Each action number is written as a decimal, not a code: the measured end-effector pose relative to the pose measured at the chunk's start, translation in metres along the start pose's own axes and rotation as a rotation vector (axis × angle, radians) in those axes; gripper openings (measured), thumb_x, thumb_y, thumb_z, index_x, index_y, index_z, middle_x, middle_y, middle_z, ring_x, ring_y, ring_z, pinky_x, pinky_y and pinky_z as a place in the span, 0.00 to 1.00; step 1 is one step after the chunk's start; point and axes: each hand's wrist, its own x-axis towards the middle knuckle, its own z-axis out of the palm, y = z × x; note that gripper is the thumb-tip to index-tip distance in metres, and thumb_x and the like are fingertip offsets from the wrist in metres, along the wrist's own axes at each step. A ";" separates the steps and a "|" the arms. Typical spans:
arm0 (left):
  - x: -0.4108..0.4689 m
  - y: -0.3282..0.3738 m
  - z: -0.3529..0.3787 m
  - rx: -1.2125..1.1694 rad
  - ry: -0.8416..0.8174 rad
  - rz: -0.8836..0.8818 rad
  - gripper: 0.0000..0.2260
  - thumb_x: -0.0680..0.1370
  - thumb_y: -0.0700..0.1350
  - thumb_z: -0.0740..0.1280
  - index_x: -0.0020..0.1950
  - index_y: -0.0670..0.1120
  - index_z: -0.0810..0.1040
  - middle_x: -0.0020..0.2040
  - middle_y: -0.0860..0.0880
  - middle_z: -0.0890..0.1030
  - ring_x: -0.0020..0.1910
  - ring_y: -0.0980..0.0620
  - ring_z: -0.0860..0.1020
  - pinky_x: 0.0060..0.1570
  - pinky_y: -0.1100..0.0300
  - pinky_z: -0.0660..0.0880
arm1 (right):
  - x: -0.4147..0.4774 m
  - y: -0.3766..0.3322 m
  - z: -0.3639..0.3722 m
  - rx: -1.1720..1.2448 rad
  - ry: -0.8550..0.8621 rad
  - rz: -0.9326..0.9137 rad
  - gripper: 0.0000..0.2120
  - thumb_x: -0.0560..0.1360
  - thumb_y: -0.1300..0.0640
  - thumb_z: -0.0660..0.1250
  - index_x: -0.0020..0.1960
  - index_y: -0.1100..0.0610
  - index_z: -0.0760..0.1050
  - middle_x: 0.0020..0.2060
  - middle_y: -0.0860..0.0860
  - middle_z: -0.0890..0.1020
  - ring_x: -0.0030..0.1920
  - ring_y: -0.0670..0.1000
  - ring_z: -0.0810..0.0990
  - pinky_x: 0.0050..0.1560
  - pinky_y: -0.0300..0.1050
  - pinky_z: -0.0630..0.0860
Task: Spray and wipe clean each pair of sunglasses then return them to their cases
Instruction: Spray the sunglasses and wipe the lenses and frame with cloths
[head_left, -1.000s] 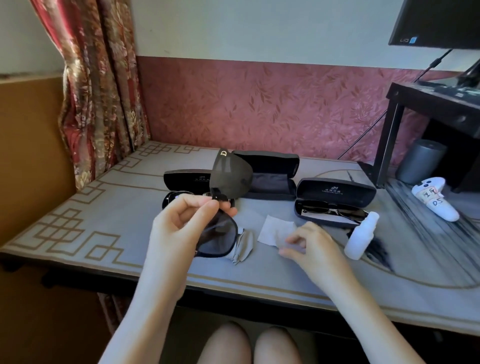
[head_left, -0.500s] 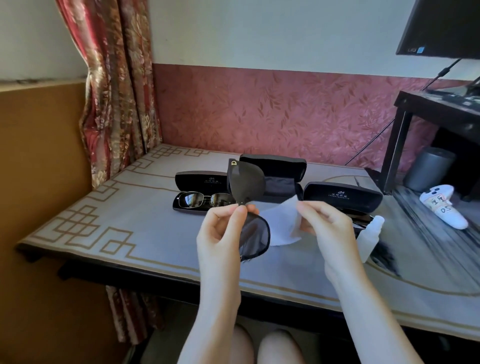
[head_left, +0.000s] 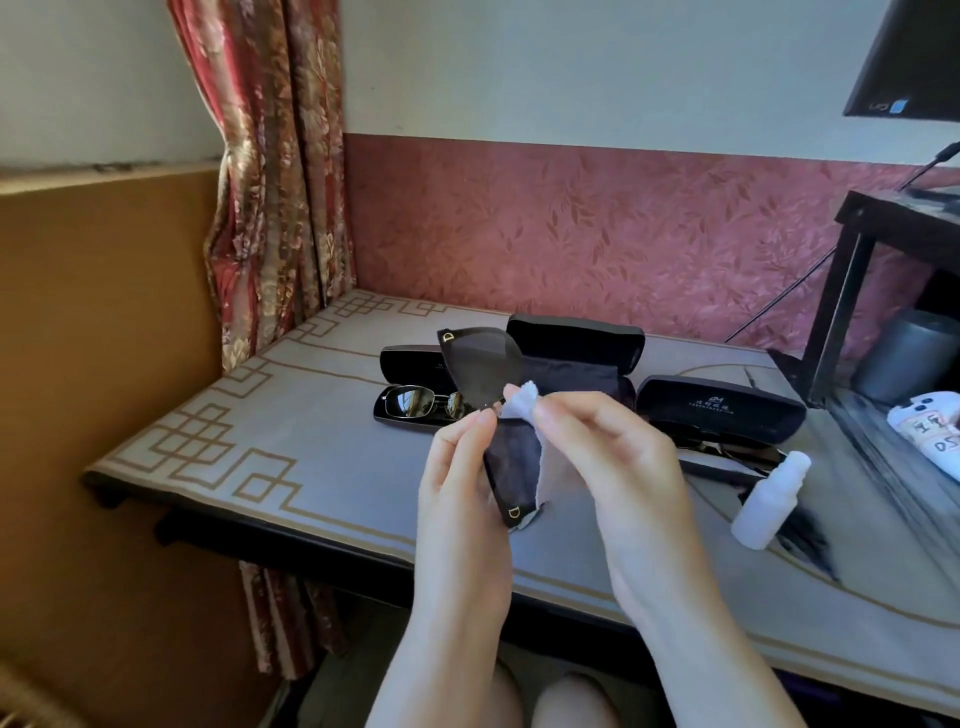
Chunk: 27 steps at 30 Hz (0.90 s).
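L hand (head_left: 462, 483) is pinching the big black sunglasses (head_left: 485, 366) at the bridge, thumb and forefinger curled onto the frame. It is holding them up over the tabletop (head_left: 311, 447) w/ one lens pointing up and far, the other hanging down and near. R hand (head_left: 618, 457) is gripping a white wipe (head_left: 523, 399), fingers curled round it, and is pressing it vs. the lower lens. Part of the wipe is poking out above the fingertips, and more is showing under the palm beside the lens. Both hands are meeting just near of the cases, approx. mid-tabletop.

Three black cases are sitting open toward the far side. Left case (head_left: 410, 364) is holding a metal-framed pair (head_left: 423, 402) w/ reflective lenses, lying flat inside. Middle case (head_left: 576, 340) is sitting furthest back w/ lid up. Only dark lining is showing in it, and its lower part is hidden behind the hands. Right case (head_left: 722, 410) is holding another dark pair (head_left: 727, 460), partly hidden by R hand. A white spray bottle (head_left: 769, 501) is standing upright on the tabletop just near of the right case, right of R hand and not touching it.
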 end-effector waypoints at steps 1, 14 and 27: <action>0.000 0.002 -0.001 -0.001 -0.016 -0.003 0.21 0.76 0.48 0.67 0.63 0.36 0.73 0.54 0.41 0.78 0.57 0.46 0.76 0.55 0.51 0.68 | -0.002 0.001 0.004 -0.025 -0.019 -0.023 0.05 0.73 0.59 0.69 0.46 0.59 0.84 0.44 0.49 0.87 0.50 0.41 0.83 0.50 0.31 0.75; -0.003 0.005 -0.007 0.001 -0.142 -0.058 0.18 0.73 0.50 0.69 0.59 0.42 0.74 0.54 0.43 0.80 0.49 0.47 0.76 0.36 0.60 0.75 | 0.002 0.023 0.000 -0.102 0.053 -0.032 0.12 0.73 0.62 0.71 0.55 0.53 0.79 0.55 0.46 0.84 0.57 0.40 0.80 0.54 0.33 0.75; -0.005 0.005 -0.013 0.116 -0.193 -0.018 0.14 0.74 0.48 0.70 0.54 0.41 0.75 0.46 0.44 0.75 0.42 0.53 0.75 0.38 0.65 0.73 | 0.012 0.015 -0.017 -0.252 -0.156 0.218 0.11 0.67 0.53 0.75 0.46 0.58 0.83 0.39 0.52 0.86 0.43 0.46 0.84 0.42 0.32 0.77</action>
